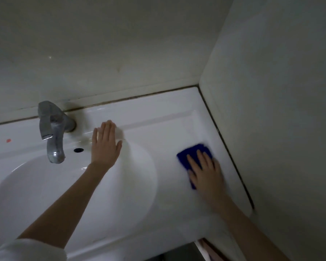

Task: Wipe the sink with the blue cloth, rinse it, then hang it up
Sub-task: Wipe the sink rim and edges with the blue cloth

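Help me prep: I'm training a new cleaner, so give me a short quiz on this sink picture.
1. True or false: the right hand presses the blue cloth with flat fingers.
2. Where does the left hand lie? A) flat on the sink ledge, right of the faucet; B) gripping the faucet; C) on the cloth.
3. Fill in (back or side): the cloth is on the ledge nearest the ___ wall.
Key: 1 true; 2 A; 3 side, meaning the side wall at the right.
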